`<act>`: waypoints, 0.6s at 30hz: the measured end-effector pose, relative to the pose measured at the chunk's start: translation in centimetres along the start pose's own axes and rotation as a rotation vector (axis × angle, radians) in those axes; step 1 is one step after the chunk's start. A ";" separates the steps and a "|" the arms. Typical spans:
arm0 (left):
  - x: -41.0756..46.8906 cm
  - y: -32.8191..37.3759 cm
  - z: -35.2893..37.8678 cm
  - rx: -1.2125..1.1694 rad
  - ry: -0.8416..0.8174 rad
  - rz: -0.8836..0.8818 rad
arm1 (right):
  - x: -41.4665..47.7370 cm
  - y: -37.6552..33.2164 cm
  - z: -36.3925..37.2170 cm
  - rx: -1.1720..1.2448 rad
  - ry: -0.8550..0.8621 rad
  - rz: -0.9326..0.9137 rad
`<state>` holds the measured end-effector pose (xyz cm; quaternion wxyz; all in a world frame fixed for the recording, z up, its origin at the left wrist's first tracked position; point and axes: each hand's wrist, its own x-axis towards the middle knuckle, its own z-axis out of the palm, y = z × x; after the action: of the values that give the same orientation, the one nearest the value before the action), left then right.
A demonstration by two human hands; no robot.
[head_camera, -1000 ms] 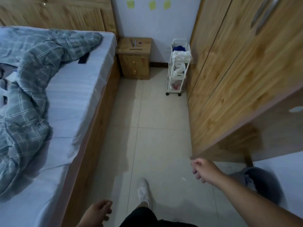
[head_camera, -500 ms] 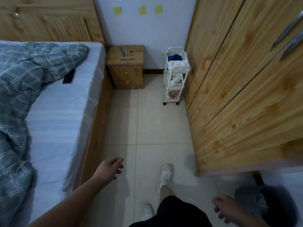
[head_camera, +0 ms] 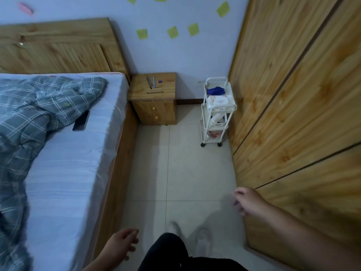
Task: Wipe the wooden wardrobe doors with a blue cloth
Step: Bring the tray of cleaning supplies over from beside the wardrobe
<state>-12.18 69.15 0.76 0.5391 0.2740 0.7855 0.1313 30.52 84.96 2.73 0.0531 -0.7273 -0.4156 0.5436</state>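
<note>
Blue cloth sits bunched atop the cart at your 12 o'clock, well ahead; your right hand is nearer than your left hand, both hands loose and empty.

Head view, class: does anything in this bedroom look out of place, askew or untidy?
Mildly. A dark phone lies loose on the bed sheet, beside a rumpled checked quilt left unmade. The green sticky notes on the wall hang tilted at different angles. Nothing looks spilled or broken.
</note>
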 end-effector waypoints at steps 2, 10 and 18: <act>1.5 0.7 -1.0 0.005 0.003 -0.031 | 2.2 -3.6 -0.8 0.015 0.015 -0.038; 13.0 8.6 -5.8 0.034 0.000 0.004 | 9.5 -11.4 -1.0 0.000 0.053 0.010; 24.8 25.8 -10.8 0.229 -0.123 0.182 | 12.2 -9.8 -1.1 0.118 0.078 0.243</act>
<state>-21.33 105.32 -1.32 0.5372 0.4113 0.7328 0.0723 26.84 99.85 -0.72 0.0457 -0.7887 -0.2891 0.5407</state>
